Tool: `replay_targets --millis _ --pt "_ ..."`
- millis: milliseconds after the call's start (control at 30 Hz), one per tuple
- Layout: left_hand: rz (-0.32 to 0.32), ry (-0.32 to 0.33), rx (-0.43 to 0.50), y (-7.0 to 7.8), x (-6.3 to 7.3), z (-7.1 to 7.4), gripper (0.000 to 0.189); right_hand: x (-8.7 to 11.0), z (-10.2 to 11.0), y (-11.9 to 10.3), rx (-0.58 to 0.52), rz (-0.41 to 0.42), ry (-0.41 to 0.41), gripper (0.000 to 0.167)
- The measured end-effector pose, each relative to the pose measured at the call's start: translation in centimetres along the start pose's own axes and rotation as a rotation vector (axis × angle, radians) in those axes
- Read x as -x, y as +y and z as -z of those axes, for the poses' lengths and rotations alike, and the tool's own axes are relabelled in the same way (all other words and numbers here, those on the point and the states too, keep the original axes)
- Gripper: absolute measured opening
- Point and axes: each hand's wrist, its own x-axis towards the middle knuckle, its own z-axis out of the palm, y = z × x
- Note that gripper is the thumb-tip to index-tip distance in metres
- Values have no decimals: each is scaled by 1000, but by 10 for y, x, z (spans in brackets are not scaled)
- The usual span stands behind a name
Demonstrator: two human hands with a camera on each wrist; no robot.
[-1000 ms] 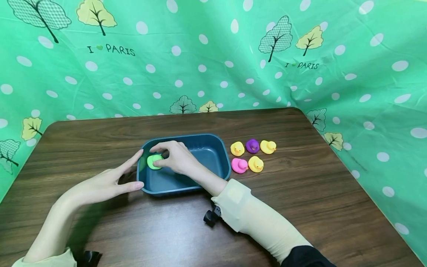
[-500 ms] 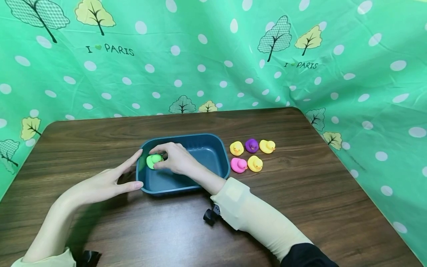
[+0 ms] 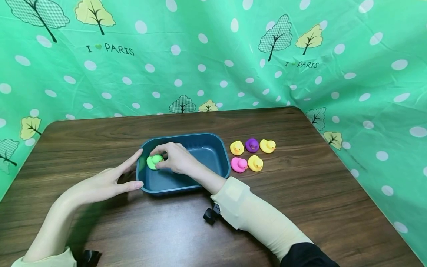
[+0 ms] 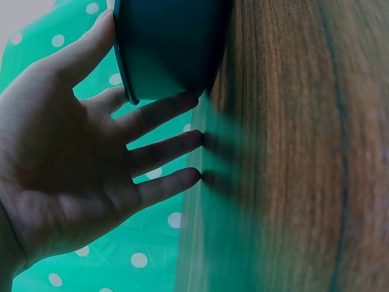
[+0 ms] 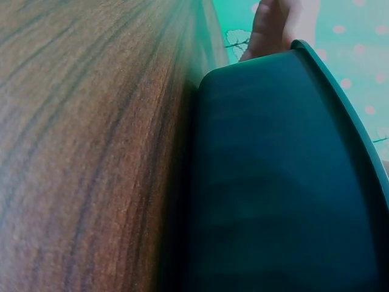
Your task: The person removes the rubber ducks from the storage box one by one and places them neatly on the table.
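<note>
A green rubber duck point(image 3: 152, 162) sits inside a blue tray point(image 3: 186, 189), at its left end. My right hand point(image 3: 176, 157) reaches over the tray's near side, its thumb and forefinger curled round the duck. The right wrist view shows only the tray's outer wall point(image 5: 279, 176), so the duck is hidden there. My left hand point(image 3: 103, 183) steadies the tray's left end, thumb at the near corner and forefinger at the far corner. In the left wrist view the left hand's fingers point(image 4: 164, 152) are spread and straight, some of them reaching down to the tabletop.
Right of the tray stand a pink duck point(image 3: 238, 165), a purple duck point(image 3: 252, 145) and several yellow ducks point(image 3: 255, 163) in two short rows. The brown wooden table point(image 3: 300, 185) ends at a green dotted cloth point(image 3: 213, 55) behind and to the right.
The green duck has turned slightly in the tray, so its head and beak now show. The right thumb has drawn back a little. My left hand stays at the tray's end.
</note>
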Motion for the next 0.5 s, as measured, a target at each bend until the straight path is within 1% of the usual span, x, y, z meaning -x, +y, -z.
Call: replay_targets --millis 233,500 --pt "1 2 -3 -1 0 -1 93 -1 -1 2 11 -4 -8 29" --pt "-1 2 -5 -3 0 -3 93 0 -1 2 10 -16 -17 30"
